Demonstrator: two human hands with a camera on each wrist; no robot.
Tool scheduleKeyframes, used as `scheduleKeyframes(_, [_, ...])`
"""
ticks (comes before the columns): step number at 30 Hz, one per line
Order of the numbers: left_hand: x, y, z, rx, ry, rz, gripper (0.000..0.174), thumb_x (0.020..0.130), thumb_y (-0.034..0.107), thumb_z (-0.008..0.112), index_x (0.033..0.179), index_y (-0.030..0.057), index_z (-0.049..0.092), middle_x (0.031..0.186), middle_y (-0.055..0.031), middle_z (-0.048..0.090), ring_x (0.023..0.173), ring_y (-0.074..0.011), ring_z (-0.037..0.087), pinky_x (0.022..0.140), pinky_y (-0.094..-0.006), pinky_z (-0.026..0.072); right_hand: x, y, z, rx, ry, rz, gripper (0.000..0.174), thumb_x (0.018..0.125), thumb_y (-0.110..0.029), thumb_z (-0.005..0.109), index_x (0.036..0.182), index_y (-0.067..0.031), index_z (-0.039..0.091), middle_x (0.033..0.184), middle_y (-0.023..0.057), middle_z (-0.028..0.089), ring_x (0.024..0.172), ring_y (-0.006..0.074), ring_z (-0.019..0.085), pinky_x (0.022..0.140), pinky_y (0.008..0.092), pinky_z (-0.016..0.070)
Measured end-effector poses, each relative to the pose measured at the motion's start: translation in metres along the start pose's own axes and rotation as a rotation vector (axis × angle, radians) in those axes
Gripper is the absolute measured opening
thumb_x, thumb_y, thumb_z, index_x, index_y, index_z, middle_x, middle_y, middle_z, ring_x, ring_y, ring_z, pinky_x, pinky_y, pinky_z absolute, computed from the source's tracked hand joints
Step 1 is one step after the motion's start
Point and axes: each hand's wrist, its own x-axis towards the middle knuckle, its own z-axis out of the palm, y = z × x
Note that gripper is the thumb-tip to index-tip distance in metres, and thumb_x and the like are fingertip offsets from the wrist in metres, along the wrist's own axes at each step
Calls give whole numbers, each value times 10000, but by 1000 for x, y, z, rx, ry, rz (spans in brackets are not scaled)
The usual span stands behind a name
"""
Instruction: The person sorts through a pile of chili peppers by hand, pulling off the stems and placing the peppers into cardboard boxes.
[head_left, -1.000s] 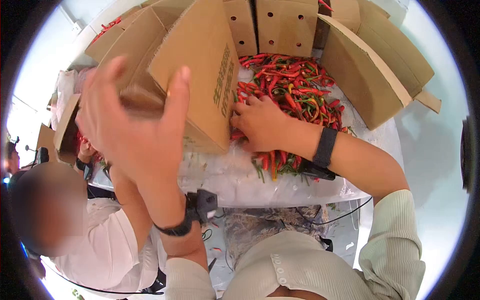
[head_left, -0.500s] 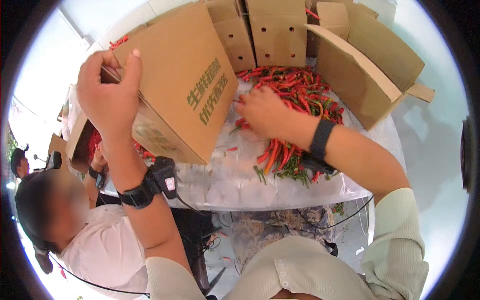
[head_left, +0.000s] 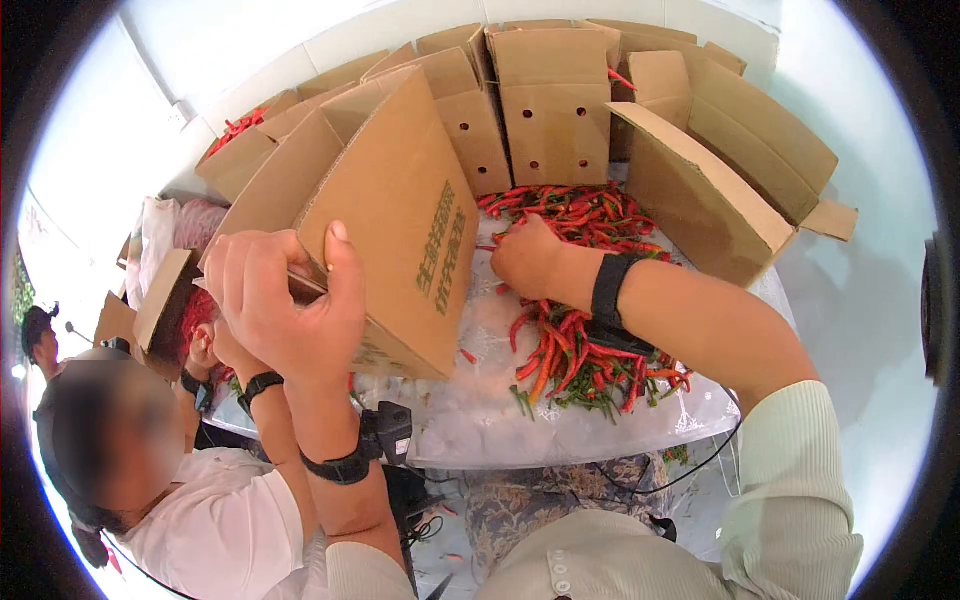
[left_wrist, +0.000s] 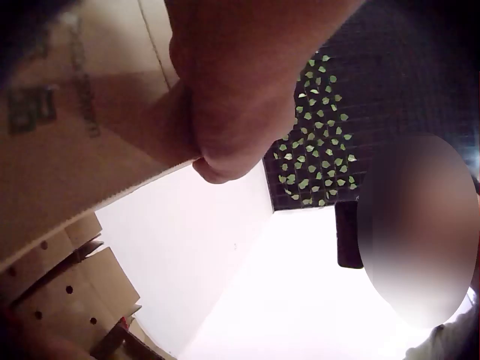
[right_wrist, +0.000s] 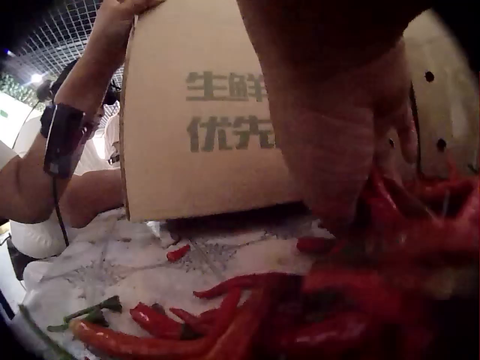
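Observation:
In the head view, my left hand (head_left: 290, 305) grips the near upper edge of a cardboard box (head_left: 410, 220) with green printing, thumb on the printed side. The left wrist view shows that hand (left_wrist: 232, 112) over the box's edge. A spread-out pile of red chili peppers (head_left: 590, 207) lies right of the box. My right hand (head_left: 535, 258) is in the pile's left part, its fingers curled down around peppers. From the right wrist, the hand (right_wrist: 330, 142) hides part of the printed box side (right_wrist: 195, 165), and red peppers (right_wrist: 382, 199) show at its fingertips.
Another open box (head_left: 710, 180) stands right of the pile, and boxes with round holes (head_left: 555, 130) line the back. Someone in a white shirt (head_left: 220, 515) sits at the left. Loose peppers (head_left: 545, 365) lie near the front edge of the covered table (head_left: 480, 440).
My left hand, blurred and spread at first, has taken hold of the box edge. The box leaned left, then came back more upright. My right hand moved over the pile and down into it.

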Motion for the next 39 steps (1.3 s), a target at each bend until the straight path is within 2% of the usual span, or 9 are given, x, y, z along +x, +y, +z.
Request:
scheduleKeyframes(5, [-2, 7, 0, 30, -24, 6, 241, 641, 81, 692, 618, 82, 452, 587, -50, 402, 586, -249, 413, 600, -361, 322, 7, 24, -30, 94, -317, -19, 258, 708, -184, 627, 921, -44, 669, 950, 147, 652, 908, 305, 620, 753, 416, 482])
scheduleKeyframes(10, [-2, 15, -4, 43, -11, -4, 264, 622, 81, 703, 603, 93, 440, 592, -41, 419, 594, -248, 450, 663, -381, 360, 73, 62, 16, 204, 382, 26, 223, 686, -83, 585, 876, -11, 675, 937, 182, 649, 920, 328, 621, 737, 424, 507])
scheduleKeyframes(13, [-5, 14, -12, 55, 4, 31, 272, 626, 71, 708, 635, 91, 437, 615, -48, 440, 617, -251, 475, 704, -408, 386, 106, 75, 18, 294, 71, 42, 236, 693, -68, 574, 899, -6, 669, 979, 185, 632, 952, 333, 604, 777, 423, 500])
scheduleKeyframes(25, [-17, 27, -4, 39, -39, -7, 201, 674, 79, 704, 680, 88, 503, 677, -40, 502, 680, -231, 515, 768, -410, 367, 89, 56, 28, 221, 9, 193, 453, 707, -183, 608, 1151, -101, 573, 1192, 161, 447, 1135, 364, 444, 881, 464, 448])
scheduleKeyframes(27, [-20, 29, 7, 42, 5, -35, 169, 647, 118, 711, 646, 122, 542, 680, 7, 491, 699, -184, 521, 868, -402, 329, 77, 55, 17, 210, -112, 204, 461, 707, -201, 606, 1147, -70, 569, 1212, 169, 437, 1138, 376, 441, 878, 468, 450])
scheduleKeyframes(28, [-19, 33, 9, 34, -4, -20, 181, 663, 104, 711, 649, 108, 530, 682, -12, 503, 690, -202, 524, 821, -397, 346, 72, 56, 12, 204, -168, 212, 467, 707, -210, 604, 1145, -54, 567, 1221, 173, 431, 1140, 381, 440, 877, 471, 451])
scheduleKeyframes(30, [-16, 39, 12, 21, -18, 10, 207, 695, 76, 710, 653, 80, 507, 685, -49, 528, 674, -238, 530, 728, -387, 380, 68, 58, 17, 171, -142, 200, 421, 694, -204, 602, 1082, -41, 602, 1165, 192, 492, 1074, 380, 496, 849, 463, 466])
scheduleKeyframes(36, [-13, 43, 22, -42, -29, -23, 215, 696, 103, 709, 639, 92, 501, 663, -40, 522, 659, -232, 530, 722, -387, 384, 57, 70, 21, 148, -111, 12, 295, 668, -205, 622, 899, -31, 676, 874, 180, 638, 861, 358, 609, 751, 424, 498])
scheduleKeyframes(39, [-17, 36, 30, 48, -49, -36, 146, 643, 156, 711, 670, 130, 569, 711, -15, 523, 725, -199, 512, 860, -392, 333, 26, 72, 12, 243, -42, -11, 235, 651, -189, 619, 806, -19, 666, 817, 191, 630, 808, 366, 603, 725, 427, 485])
